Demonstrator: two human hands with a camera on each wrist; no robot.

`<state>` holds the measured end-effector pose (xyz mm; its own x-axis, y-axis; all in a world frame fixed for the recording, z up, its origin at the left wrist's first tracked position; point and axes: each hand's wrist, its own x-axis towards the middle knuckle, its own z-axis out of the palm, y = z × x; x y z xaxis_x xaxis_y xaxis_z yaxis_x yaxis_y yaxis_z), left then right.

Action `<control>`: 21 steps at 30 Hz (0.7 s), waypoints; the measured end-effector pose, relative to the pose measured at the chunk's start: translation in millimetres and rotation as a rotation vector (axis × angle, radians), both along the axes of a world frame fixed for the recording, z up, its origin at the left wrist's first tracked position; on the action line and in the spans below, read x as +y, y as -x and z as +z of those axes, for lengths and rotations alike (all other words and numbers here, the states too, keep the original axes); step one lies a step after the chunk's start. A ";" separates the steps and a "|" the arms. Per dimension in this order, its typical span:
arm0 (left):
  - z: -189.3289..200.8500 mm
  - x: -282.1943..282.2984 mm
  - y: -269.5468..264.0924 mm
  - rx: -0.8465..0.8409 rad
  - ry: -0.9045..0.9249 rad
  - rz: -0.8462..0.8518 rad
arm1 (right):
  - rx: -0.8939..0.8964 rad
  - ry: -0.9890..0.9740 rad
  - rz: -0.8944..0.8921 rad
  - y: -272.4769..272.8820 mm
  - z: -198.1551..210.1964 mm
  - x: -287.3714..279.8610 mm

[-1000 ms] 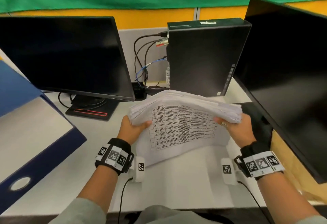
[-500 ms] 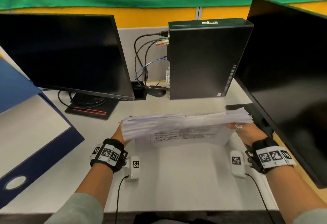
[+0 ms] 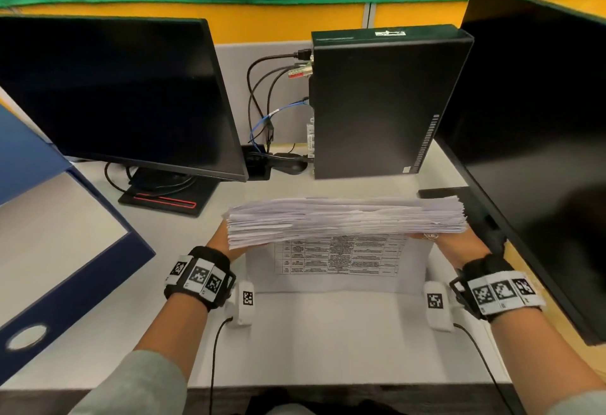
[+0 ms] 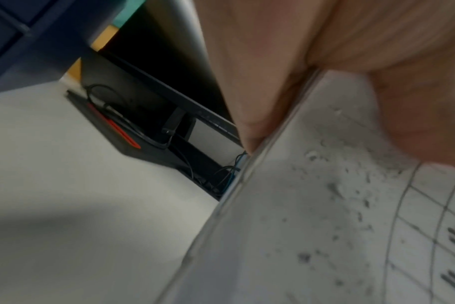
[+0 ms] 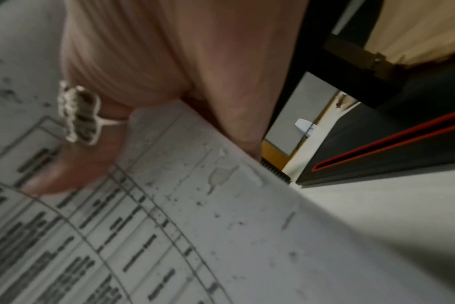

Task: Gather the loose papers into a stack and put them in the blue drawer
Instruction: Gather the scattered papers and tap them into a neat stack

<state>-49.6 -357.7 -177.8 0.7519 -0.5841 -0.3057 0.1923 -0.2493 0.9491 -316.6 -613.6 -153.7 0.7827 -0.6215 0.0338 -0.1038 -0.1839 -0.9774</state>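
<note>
A thick stack of white papers [image 3: 344, 221] stands upright on its long edge on the white desk [image 3: 328, 332], its printed table sheet facing me. My left hand [image 3: 226, 244] grips its left end and my right hand [image 3: 459, 247] grips its right end. In the left wrist view the thumb lies on the printed face of the stack [image 4: 325, 226] and the fingers [image 4: 247, 92] are behind it. In the right wrist view the ringed thumb presses the sheet [image 5: 221, 236]. The blue drawer [image 3: 82, 283] stands open at the left, its front with a round hole.
A dark monitor [image 3: 108, 96] and its base [image 3: 164, 198] stand behind the drawer. A black small computer [image 3: 377, 103] with cables [image 3: 265, 112] is straight behind the stack. A second monitor [image 3: 541, 135] closes off the right side, close to my right hand.
The stack has turned from lying tilted with its printed face up to standing on its edge. Both hands have shifted to its ends and come lower, toward the desk.
</note>
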 end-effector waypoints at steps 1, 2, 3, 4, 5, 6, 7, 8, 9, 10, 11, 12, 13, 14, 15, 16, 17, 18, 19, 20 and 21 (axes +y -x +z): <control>12.4 -4.6 4.6 0.014 0.021 -0.034 | -0.001 0.011 -0.023 -0.2 3.6 1.6; 17.2 -7.3 3.9 0.023 0.079 -0.051 | -0.014 0.032 -0.037 -0.5 1.4 -0.6; 27.5 -8.7 7.8 0.026 0.097 -0.064 | -0.018 0.039 -0.049 -1.4 6.5 2.0; 35.5 -6.9 11.7 -0.080 0.110 -0.092 | -0.043 0.051 -0.053 -3.0 9.3 2.7; 32.7 -3.9 10.3 -0.138 0.105 -0.095 | -0.050 0.054 -0.064 -3.2 14.0 5.8; 32.7 0.3 12.1 -0.197 0.125 -0.107 | -0.060 0.068 -0.079 -3.2 14.7 6.9; 31.0 2.5 13.3 -0.241 0.109 -0.100 | -0.047 0.078 -0.094 -3.1 14.5 8.9; 28.0 5.4 13.9 -0.294 0.102 -0.103 | -0.036 0.086 -0.103 -3.7 12.1 10.5; 24.5 5.6 15.3 -0.294 0.083 -0.122 | -0.012 0.090 -0.114 -4.3 11.0 13.6; 23.2 6.3 18.3 -0.275 0.068 -0.129 | -0.021 0.080 -0.129 -5.0 4.9 13.5; 19.9 5.5 19.6 -0.223 0.050 -0.115 | -0.033 0.077 -0.145 -6.6 3.1 16.6; 19.9 4.9 20.0 -0.181 0.050 -0.078 | -0.048 0.094 -0.162 -9.3 3.2 16.8; 22.0 4.9 19.1 -0.165 0.060 -0.023 | -0.039 0.130 -0.182 -12.8 13.1 20.2; 26.9 5.8 19.0 -0.176 0.078 0.038 | -0.040 0.174 -0.194 -16.2 24.0 22.0; 33.2 6.3 19.4 -0.209 0.105 0.105 | -0.060 0.212 -0.180 -19.6 37.3 24.0; 39.6 6.6 20.3 -0.240 0.145 0.176 | -0.102 0.262 -0.156 -24.3 51.7 27.0; 46.8 6.8 24.5 -0.271 0.183 0.247 | -0.134 0.351 -0.124 -27.7 67.6 31.0; 56.1 6.3 33.8 -0.323 0.204 0.308 | -0.144 0.496 -0.115 -31.8 84.1 35.7; 66.2 4.8 45.9 -0.424 0.205 0.333 | -0.147 0.674 -0.133 -37.2 97.1 38.4; 77.4 1.6 61.1 -0.589 0.212 0.300 | -0.130 0.874 -0.153 -42.6 109.0 41.3; 85.5 -3.4 74.0 -0.782 0.218 0.228 | -0.079 1.031 -0.154 -47.8 124.3 49.3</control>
